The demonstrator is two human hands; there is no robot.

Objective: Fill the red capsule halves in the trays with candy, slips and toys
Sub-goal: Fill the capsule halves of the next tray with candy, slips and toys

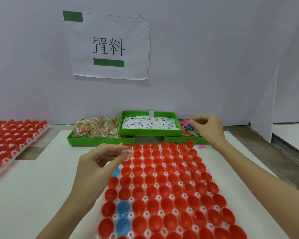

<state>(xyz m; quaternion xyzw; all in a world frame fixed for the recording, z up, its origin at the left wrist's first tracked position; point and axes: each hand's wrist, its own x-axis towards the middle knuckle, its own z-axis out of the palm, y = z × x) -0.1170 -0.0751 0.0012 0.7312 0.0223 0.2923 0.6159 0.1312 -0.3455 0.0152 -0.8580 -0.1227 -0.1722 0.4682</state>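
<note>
A clear tray (146, 198) of open red capsule halves (164, 190) lies before me, with a few blue halves (123, 207) on its left side. My left hand (100, 163) hovers over the tray's far left corner and pinches a small candy packet (127, 155) between thumb and fingers. My right hand (208, 128) reaches into the green bin of coloured toys (188, 128) and pinches a pink toy. Behind the tray stand a green bin of wrapped candy (97, 129) and a green bin of white paper slips (150, 124).
A second tray of red capsule halves (9, 142) lies at the far left. A loose pink toy (202, 147) lies on the white board beside the tray's far right corner. A white partition with a paper sign (109, 45) closes the back.
</note>
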